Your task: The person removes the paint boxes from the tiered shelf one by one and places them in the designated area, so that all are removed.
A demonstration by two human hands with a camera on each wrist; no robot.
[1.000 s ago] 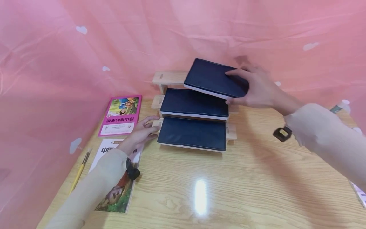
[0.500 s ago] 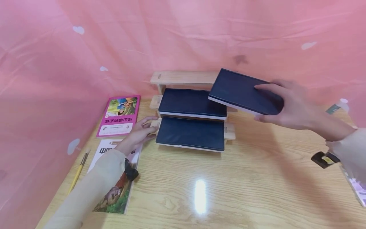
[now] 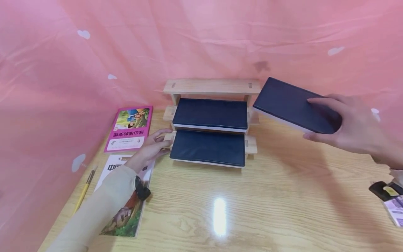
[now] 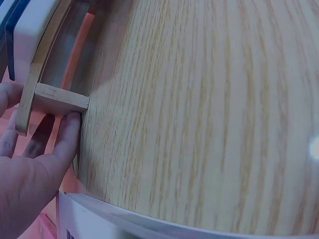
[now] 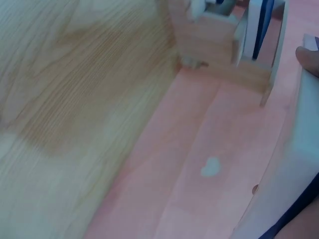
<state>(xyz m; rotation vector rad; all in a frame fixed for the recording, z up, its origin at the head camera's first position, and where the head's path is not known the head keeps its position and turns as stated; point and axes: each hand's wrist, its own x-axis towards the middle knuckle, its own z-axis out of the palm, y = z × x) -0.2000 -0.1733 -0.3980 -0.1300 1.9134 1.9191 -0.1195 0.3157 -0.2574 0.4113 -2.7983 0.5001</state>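
My right hand (image 3: 352,122) holds a dark blue-covered book (image 3: 296,105) with white edges in the air, thumb beneath and fingers over the cover. It is to the right of a stepped wooden rack (image 3: 214,85). In the right wrist view, the book's white side (image 5: 284,174) fills the right edge. My left hand (image 3: 154,145) grips the left end of the rack's lowest step; in the left wrist view the fingers (image 4: 65,139) lie against its wooden support (image 4: 62,97). Two similar dark blue books, an upper one (image 3: 211,113) and a lower one (image 3: 207,147), lie on the lower two steps.
A pink-covered book (image 3: 129,129) and a white-covered book (image 3: 122,217), partly under the left arm, lie left on the wooden table (image 3: 267,203). Beside them is a yellow-handled brush (image 3: 83,192). A purple-and-white item (image 3: 395,210) sits at right; a pink heart-patterned cloth (image 3: 204,38) hangs behind.
My right hand has carried the dark blue book off the rack's top step and away to the right, baring that step. The left hand stays on the rack.
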